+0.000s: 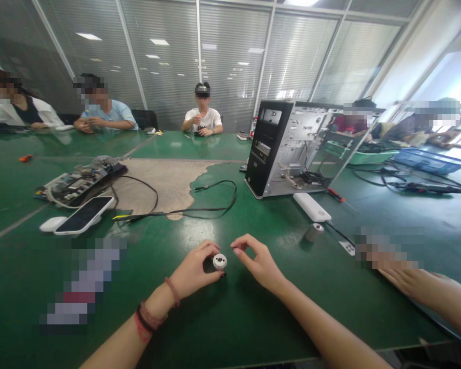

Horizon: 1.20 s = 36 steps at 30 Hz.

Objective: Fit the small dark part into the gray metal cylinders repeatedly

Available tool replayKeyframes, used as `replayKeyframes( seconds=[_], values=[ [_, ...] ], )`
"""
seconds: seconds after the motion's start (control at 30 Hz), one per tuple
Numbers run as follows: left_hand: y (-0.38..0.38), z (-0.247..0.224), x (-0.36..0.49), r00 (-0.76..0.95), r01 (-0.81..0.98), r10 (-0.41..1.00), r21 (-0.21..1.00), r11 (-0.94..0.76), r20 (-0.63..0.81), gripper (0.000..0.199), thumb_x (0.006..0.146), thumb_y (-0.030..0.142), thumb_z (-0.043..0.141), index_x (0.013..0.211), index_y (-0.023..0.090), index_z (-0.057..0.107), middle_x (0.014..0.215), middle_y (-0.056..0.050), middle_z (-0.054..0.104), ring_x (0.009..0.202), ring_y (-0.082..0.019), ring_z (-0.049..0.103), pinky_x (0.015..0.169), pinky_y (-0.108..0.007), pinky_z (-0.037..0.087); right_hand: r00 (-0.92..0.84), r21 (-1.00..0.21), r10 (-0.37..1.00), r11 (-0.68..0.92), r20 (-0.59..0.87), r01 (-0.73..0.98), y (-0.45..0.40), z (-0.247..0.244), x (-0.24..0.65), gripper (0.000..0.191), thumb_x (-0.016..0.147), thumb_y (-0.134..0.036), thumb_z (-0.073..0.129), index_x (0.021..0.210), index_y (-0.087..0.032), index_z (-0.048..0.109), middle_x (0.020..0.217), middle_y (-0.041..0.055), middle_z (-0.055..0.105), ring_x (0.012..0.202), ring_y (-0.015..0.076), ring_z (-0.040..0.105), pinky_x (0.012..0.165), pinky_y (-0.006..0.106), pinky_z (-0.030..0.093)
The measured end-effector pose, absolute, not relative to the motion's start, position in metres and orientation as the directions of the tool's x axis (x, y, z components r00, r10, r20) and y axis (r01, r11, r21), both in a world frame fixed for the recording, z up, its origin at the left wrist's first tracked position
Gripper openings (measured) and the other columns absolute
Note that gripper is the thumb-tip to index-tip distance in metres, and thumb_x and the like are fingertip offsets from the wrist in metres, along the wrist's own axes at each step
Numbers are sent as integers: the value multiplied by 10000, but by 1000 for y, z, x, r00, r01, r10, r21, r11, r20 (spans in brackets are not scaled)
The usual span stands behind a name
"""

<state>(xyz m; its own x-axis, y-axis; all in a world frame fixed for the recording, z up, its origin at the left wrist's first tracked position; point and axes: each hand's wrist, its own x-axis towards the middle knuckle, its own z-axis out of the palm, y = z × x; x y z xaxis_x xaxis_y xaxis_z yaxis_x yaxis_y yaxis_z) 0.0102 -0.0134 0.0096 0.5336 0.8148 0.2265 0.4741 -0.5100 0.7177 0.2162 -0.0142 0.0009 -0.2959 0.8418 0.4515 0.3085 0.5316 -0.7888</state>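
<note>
My left hand (pixel 200 266) curves its thumb and fingers around a small silver cylindrical motor (pixel 219 262). The motor's round end faces up, with a dark centre and small holes. Close by on the right, my right hand (pixel 259 261) has its thumb and index fingertips drawn together in a pinch, a little apart from the motor. Anything between those tips is too small to make out. A second silver cylinder (pixel 314 232) of similar look stands on the green table (pixel 230 323) to the right.
An opened computer case (pixel 271 148) stands beyond my hands, near a white power bank (pixel 311 207) and a screwdriver (pixel 337 196). Leftward lie a phone (pixel 85 215), a black cable (pixel 215 209) and a circuit assembly (pixel 86 179). Another person's arm (pixel 426 289) rests at right; several people sit around.
</note>
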Motion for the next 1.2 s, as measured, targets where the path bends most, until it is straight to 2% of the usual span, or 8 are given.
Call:
replayKeyframes(
  seconds=[0.17,0.37,0.57,0.7,0.83,0.97,1.2],
  values=[
    [-13,11,11,542,487,814,710,-508,211,204,705,219,683,878,188,579,1031,-46,559,979,-203,540,871,-324,438,-526,-719,799,546,292,430,-13,-2,225,84,826,-173,560,883,-198,615,817,19,622,781,161,554,720,299,443],
    [-14,14,10,552,495,810,705,-509,198,206,707,223,675,885,190,578,1012,-43,559,966,-206,536,865,-331,437,-647,-636,724,621,239,458,-13,-6,224,85,770,-137,618,815,-208,630,793,7,627,800,176,539,740,317,429],
    [-13,13,9,572,502,801,698,-511,175,261,687,228,694,921,187,586,1034,-48,556,963,-207,535,870,-330,438,-666,-633,719,613,198,473,-14,-2,228,173,725,-124,646,874,-210,628,843,14,617,830,181,539,749,312,433],
    [-11,16,4,620,524,773,662,-536,135,322,670,238,710,966,186,595,1028,-48,565,953,-209,535,863,-325,438,-657,-654,731,591,186,472,-16,2,228,241,723,-198,678,952,-202,603,898,28,614,845,187,544,762,320,440],
    [-7,22,-4,647,552,755,615,-563,110,310,674,231,682,973,198,609,957,-34,594,914,-214,544,840,-328,445,-594,-686,755,588,277,427,-18,1,222,291,789,-286,638,1059,-203,567,979,54,602,925,199,539,821,336,431],
    [-6,25,-9,627,557,760,584,-590,170,246,728,179,587,972,202,612,985,-45,595,946,-212,541,866,-330,438,-516,-688,776,596,362,414,-21,-3,211,327,784,-325,648,1071,-207,546,995,59,589,939,206,534,832,348,427],
    [-8,15,-7,625,621,754,455,-638,203,240,765,136,526,985,196,598,1000,-60,581,948,-221,531,875,-345,424,-520,-664,766,616,379,424,-22,-10,199,348,766,-297,665,1075,-214,528,1022,54,588,951,209,535,847,356,411]
  ],
)
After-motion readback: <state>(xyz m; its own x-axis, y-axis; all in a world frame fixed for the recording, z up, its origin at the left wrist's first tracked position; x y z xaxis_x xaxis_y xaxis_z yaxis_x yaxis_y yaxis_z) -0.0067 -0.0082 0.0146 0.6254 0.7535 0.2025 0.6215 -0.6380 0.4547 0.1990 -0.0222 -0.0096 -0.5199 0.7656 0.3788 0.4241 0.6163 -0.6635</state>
